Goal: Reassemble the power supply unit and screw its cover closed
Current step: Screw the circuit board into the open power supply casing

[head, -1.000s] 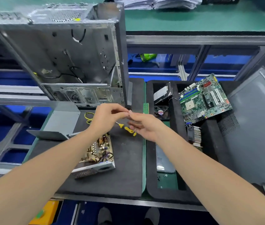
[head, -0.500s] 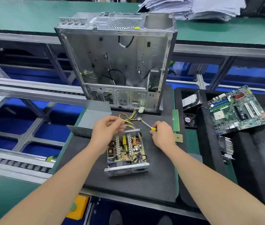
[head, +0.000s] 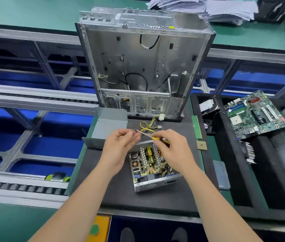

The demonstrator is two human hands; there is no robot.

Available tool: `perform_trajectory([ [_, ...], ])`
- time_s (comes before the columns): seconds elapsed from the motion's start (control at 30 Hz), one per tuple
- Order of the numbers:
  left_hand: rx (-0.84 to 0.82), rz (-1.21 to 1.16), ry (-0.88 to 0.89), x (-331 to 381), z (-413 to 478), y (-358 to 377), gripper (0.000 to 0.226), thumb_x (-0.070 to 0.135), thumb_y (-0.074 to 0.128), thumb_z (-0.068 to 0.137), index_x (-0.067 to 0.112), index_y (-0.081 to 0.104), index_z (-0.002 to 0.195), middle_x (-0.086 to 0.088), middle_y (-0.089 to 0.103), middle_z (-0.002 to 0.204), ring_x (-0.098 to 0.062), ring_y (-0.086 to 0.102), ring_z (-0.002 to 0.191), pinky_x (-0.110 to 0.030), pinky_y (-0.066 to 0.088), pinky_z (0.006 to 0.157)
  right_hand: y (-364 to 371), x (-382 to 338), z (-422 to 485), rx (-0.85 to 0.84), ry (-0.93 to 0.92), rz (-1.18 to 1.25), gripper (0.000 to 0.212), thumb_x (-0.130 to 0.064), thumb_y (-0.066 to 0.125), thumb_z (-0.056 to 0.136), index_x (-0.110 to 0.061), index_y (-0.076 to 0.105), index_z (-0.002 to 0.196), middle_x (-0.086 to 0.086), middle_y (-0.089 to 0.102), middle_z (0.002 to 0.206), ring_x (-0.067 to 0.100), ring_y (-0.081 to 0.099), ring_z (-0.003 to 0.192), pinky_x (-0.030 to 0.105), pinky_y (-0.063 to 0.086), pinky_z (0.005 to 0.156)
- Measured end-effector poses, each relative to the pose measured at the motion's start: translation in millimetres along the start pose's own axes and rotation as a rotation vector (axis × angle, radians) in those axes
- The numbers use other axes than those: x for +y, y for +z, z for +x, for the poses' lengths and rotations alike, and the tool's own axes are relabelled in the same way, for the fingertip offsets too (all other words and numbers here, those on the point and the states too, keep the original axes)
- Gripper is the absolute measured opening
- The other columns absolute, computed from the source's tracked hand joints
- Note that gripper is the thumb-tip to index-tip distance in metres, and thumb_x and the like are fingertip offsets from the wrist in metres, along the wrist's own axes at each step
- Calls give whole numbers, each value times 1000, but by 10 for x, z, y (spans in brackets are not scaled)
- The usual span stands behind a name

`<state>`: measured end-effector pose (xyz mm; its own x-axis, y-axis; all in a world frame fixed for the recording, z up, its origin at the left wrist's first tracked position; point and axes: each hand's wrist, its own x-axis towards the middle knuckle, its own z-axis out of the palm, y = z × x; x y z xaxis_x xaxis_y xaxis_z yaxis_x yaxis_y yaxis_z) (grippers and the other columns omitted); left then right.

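The open power supply unit [head: 153, 169] lies on the black mat [head: 120, 193], its circuit board bare and its yellow-black cables [head: 148, 125] trailing to the far side. The grey metal cover [head: 106, 127] lies at the mat's far left. My right hand [head: 173, 149] grips the yellow handle of a screwdriver [head: 148, 135] just above the unit's far edge. My left hand [head: 120, 144] pinches something small at the shaft's tip; it is too small to make out.
An empty computer case [head: 143, 67] stands upright behind the mat. A black foam tray [head: 225, 163] at the right holds a motherboard [head: 255, 114], a drive [head: 208, 104] and a small fan. A RAM stick [head: 196, 126] and a chip [head: 201, 145] lie at the mat's right edge.
The view has shifted, so the bench appears moved right. My right hand now holds the screwdriver raised, and my left hand has come to its tip.
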<state>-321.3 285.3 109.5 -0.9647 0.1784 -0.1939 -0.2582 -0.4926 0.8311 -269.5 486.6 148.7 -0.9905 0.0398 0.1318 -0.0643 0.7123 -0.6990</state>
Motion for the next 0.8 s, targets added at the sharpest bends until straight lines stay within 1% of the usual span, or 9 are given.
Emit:
perform_trajectory([
  [0.07, -10, 28, -4, 28, -10, -53, 20, 8, 65, 100, -5, 60, 114, -22, 76, 105, -31, 74, 106, -28, 59, 89, 18, -70, -9, -1, 1, -44, 19, -29, 68, 98, -36, 73, 115, -16, 65, 109, 12, 63, 106, 46, 54, 89],
  [0.13, -21, 36, -2, 46, -12, -94, 19, 8, 65, 99, -4, 61, 113, -23, 76, 105, -31, 75, 104, -28, 59, 88, 41, -127, -25, 5, 4, -83, 19, -30, 67, 99, -36, 73, 115, -16, 66, 111, 13, 63, 108, 46, 54, 89],
  [0.3, -55, 1, -11, 75, 3, -135, 22, 11, 65, 100, -4, 59, 116, -19, 76, 103, -32, 75, 104, -29, 60, 88, 71, -233, -52, 51, -2, -149, 19, -31, 67, 99, -38, 73, 116, -19, 63, 111, 11, 62, 106, 38, 54, 83],
  [0.53, -83, 34, -22, 97, 4, -147, 13, 9, 63, 101, 0, 61, 110, -18, 77, 100, -34, 75, 103, -28, 60, 85, 59, -282, -95, 82, -20, -224, 20, -29, 68, 98, -37, 74, 115, -18, 63, 109, 9, 63, 100, 34, 53, 75],
  [0.63, -100, 111, -8, 115, 15, -170, 9, 7, 64, 100, 2, 63, 107, -20, 77, 98, -35, 76, 101, -29, 61, 85, 39, -287, -108, 65, -22, -238, 21, -29, 70, 97, -37, 75, 116, -19, 60, 106, 8, 61, 96, 33, 53, 74],
  [0.73, -163, 251, -9, 127, 23, -239, 5, 6, 63, 101, 3, 65, 104, -22, 77, 98, -36, 76, 99, -32, 63, 84, -31, -252, -108, 35, -67, -247, 23, -25, 74, 94, -33, 78, 116, -17, 60, 104, 8, 60, 92, 33, 54, 78],
  [0.8, -181, 290, -28, 127, 26, -258, 7, 7, 62, 102, 3, 66, 105, -22, 77, 98, -36, 77, 97, -34, 63, 83, -52, -231, -112, 30, -59, -231, 23, -24, 75, 94, -32, 78, 115, -15, 62, 104, 9, 61, 93, 35, 54, 81],
])
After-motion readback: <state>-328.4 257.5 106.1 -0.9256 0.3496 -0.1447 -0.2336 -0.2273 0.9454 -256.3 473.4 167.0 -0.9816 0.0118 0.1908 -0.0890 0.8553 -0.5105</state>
